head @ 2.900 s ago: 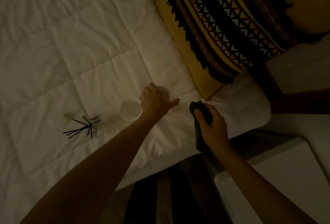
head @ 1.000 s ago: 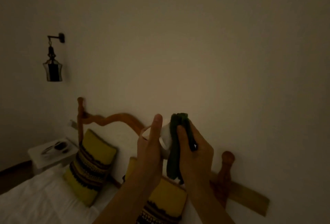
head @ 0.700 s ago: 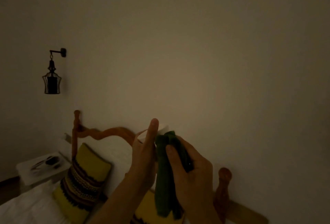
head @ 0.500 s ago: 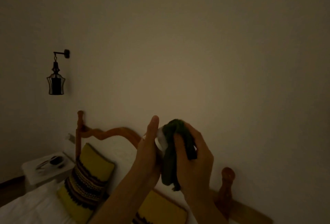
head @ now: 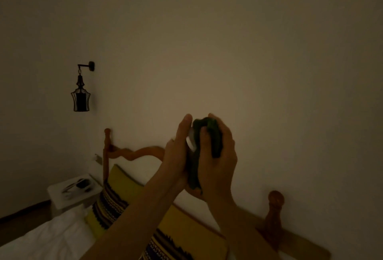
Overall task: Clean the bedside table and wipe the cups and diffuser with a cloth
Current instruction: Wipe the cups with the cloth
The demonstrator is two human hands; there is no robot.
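no readable text, labels or signs anywhere

wall lantern, wooden headboard; yellow patterned pillows, white bedding

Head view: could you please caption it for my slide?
Left hand holds a white cup while right hand wipes it with cloth.

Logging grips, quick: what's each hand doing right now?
Left hand: holds the white cup, mostly hidden.
Right hand: grips the green cloth against the cup.
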